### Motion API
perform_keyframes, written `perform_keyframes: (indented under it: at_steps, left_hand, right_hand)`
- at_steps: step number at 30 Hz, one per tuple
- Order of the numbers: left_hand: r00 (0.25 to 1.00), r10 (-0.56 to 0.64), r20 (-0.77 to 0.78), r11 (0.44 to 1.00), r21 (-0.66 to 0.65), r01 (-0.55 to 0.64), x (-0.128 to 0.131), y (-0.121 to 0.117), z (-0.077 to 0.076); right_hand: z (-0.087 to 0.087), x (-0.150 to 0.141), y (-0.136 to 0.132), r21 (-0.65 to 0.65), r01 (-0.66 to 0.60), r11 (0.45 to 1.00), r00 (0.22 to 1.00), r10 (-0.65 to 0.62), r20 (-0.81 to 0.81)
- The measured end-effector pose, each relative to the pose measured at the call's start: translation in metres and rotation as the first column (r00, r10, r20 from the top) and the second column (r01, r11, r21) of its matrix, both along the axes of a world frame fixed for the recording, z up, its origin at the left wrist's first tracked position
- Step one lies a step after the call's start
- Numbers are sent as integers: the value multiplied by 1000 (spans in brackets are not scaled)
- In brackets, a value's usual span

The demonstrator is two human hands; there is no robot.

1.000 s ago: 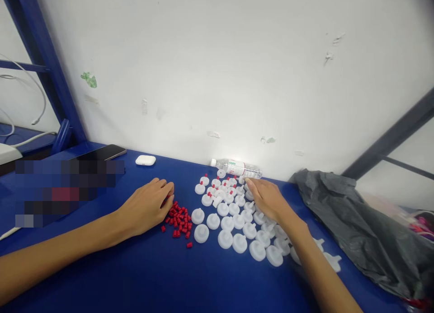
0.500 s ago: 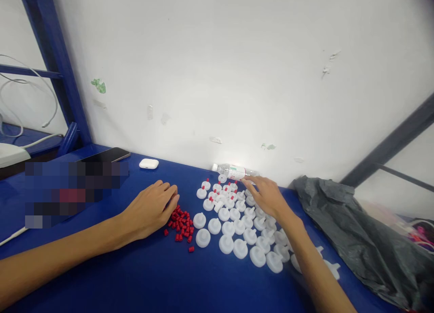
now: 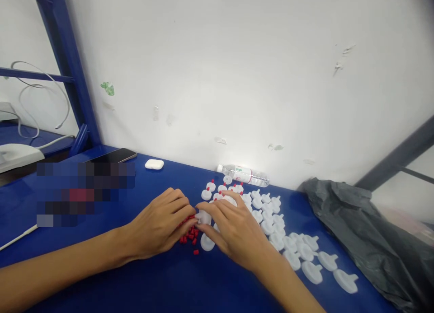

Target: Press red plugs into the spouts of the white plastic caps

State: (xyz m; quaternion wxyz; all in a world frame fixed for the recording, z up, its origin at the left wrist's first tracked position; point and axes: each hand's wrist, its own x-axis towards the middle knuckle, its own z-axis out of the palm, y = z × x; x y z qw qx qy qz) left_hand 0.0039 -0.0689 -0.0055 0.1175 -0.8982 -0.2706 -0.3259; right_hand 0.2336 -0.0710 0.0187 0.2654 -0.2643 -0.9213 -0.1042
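My right hand (image 3: 233, 222) is closed on a white plastic nozzle cap (image 3: 204, 217), round with a narrow spout pointing left. Pinched together, the fingertips of my left hand (image 3: 166, 222) meet that spout; whatever they hold is hidden. Small red caps (image 3: 191, 235) lie in a pile beneath and beside my left fingers. Many more white nozzle caps (image 3: 312, 272) are spread over the blue table (image 3: 162, 286) behind and right of my right hand. Toward the back, several nozzle caps (image 3: 210, 185) carry red caps on their spouts.
Against the wall lies a clear plastic bottle (image 3: 244, 174). A white earphone case (image 3: 154, 164) and a dark phone (image 3: 113, 156) are at the back left. Dark plastic sheeting (image 3: 359, 227) covers the right side. A blue metal frame post (image 3: 73, 60) rises at left.
My right hand has come left and toward me from the rows by the bottle, now holding a nozzle cap against my left fingertips. My left hand shifted slightly right. The view has turned a little.
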Motion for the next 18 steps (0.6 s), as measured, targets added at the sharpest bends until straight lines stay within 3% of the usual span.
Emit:
perform_keyframes:
  at_steps: [2,5,8,12,15,18]
  left_hand:
    - [1000,-22,-19,1000,13,22,0,0,1]
    - [999,-47,-3,997,-67,47,2,-4,5]
    - [989,-44,138,980,-186,69,2,-11,10]
    - [956,46,290,971,-239,25,-2,-12,18]
    - [974,88,208,978,-206,-45,-4,-1,18]
    - [979,179,102,958,-244,-149,-7,15,11]
  right_hand:
    - [-2,-3,-3,13,6,1000,1000,-5,-31]
    - [-3,-2,-2,9,-9,1000,998,10,-64]
    - [-1,12,6,69,-6,998,999,10,-52]
    - [5,53,28,110,237,965,967,-223,-126]
    - [7,84,44,-2,466,885,868,-458,-190]
    - [2,103,57,-85,554,828,811,-560,-171]
